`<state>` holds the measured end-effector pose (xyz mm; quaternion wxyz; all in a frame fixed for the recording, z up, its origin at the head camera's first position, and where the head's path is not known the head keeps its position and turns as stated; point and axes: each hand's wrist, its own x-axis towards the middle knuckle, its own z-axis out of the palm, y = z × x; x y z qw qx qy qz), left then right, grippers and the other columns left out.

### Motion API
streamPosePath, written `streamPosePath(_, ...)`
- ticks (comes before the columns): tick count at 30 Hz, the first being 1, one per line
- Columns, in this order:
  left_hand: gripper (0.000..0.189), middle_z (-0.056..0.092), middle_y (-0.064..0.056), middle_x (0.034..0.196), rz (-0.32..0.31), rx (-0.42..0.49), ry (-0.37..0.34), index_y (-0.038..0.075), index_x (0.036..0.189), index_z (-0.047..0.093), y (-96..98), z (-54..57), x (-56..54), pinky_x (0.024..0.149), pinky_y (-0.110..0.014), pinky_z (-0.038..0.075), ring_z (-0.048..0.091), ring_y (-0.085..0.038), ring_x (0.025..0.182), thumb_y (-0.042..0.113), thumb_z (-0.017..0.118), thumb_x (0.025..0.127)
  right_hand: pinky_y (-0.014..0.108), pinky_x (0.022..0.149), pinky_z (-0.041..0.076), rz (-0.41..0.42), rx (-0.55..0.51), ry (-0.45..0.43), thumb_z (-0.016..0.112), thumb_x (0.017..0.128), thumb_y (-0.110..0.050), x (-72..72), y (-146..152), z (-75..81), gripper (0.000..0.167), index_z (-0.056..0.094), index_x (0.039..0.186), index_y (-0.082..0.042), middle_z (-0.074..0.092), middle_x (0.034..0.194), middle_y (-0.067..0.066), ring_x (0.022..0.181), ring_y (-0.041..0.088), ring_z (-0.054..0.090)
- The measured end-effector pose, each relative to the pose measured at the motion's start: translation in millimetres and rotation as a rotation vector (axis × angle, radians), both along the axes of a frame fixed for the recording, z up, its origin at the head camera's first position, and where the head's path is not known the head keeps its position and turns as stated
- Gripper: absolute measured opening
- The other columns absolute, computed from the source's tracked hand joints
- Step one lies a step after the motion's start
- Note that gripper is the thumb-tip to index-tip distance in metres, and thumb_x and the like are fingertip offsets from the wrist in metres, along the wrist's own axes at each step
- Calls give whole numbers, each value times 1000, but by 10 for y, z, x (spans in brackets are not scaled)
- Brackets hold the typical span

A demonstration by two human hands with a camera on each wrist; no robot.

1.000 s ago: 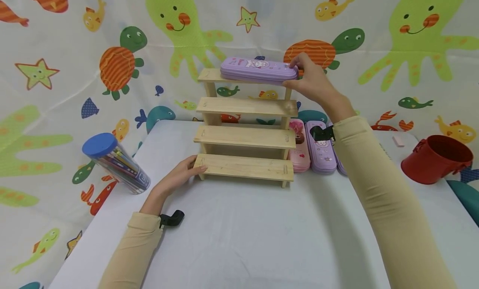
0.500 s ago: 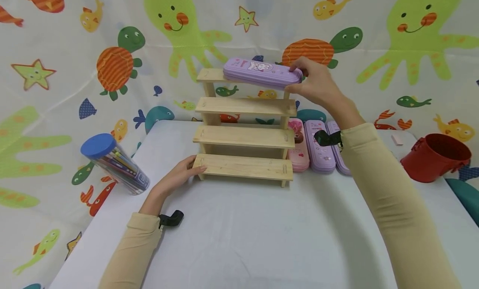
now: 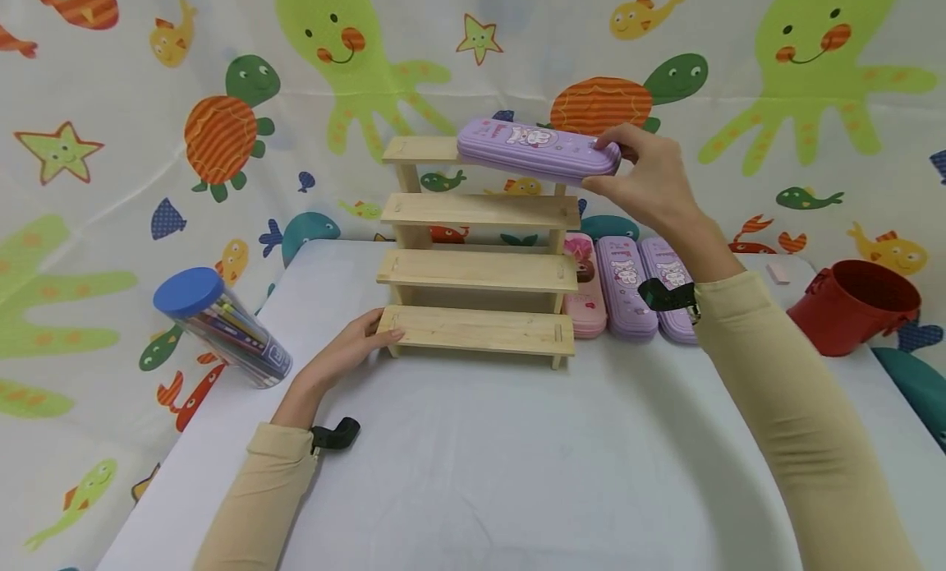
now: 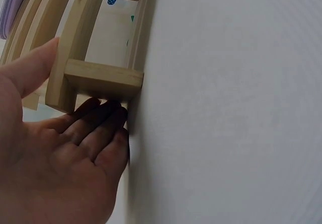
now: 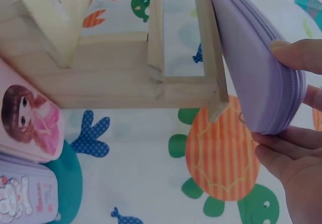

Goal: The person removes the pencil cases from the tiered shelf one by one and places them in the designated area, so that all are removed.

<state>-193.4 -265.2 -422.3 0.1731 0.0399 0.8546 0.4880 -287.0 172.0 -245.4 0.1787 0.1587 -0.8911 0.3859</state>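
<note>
A wooden step shelf point(image 3: 473, 267) stands on the table, with several tiers rising toward the back. My left hand point(image 3: 355, 353) holds the left end of its lowest tier; in the left wrist view the thumb point(image 4: 43, 63) lies on the board and the fingers reach in by the leg. At the top tier, my right hand point(image 3: 654, 172) grips the right end of a purple pencil case point(image 3: 535, 148). This case tilts, its left end over the tier and its right end jutting out past the shelf. The right wrist view shows its zipper edge between thumb and fingers.
Right of the shelf lie a pink pencil case point(image 3: 586, 296) and two purple pencil cases point(image 3: 628, 287). A red bucket point(image 3: 842, 308) and a small pink block point(image 3: 778, 273) are farther right. At left stands a blue-lidded clear tube of pens point(image 3: 229, 329). A sea-animal cloth hangs behind.
My right hand has drawn the purple pencil case to the right and tilted it, uncovering the left part of the top tier. The left hand stays on the lowest tier.
</note>
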Motion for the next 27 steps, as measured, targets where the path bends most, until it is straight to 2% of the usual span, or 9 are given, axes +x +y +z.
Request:
streamPosePath(6,84,26,-19,163,0,-11,-1,5,158,20,1,15,-4,121,-63,15,17,-40,153,51,57,97,39,112,44,-18,-50,52,78,83,-26,112,134,-52,44,63,121,-9,64,126,9,114,19,57)
streamPosePath(13,83,26,-19,163,2,-13,-1,4,158,21,6,20,14,121,-62,14,17,-39,153,50,56,98,32,114,42,-33,-112,93,80,83,-21,232,303,-117,43,64,120,-5,64,126,11,113,19,59)
streamPosePath(21,83,27,-20,162,-4,-17,6,5,158,20,0,7,2,121,-64,14,18,-40,153,50,55,98,26,113,42,-131,-169,95,80,83,-15,355,525,-217,43,65,122,-4,63,128,11,115,13,58)
streamPosePath(24,83,27,-19,162,-6,-15,10,5,158,21,3,6,3,121,-63,15,19,-40,152,50,56,98,25,111,43,-173,-188,135,80,81,-11,404,604,-281,42,66,120,-3,64,125,11,114,10,58)
streamPosePath(27,83,27,-20,162,-5,-16,12,4,158,20,-2,5,13,121,-62,15,18,-39,153,50,56,98,24,109,45,-193,-221,211,82,78,-4,436,680,-359,41,68,116,0,66,121,13,111,5,60)
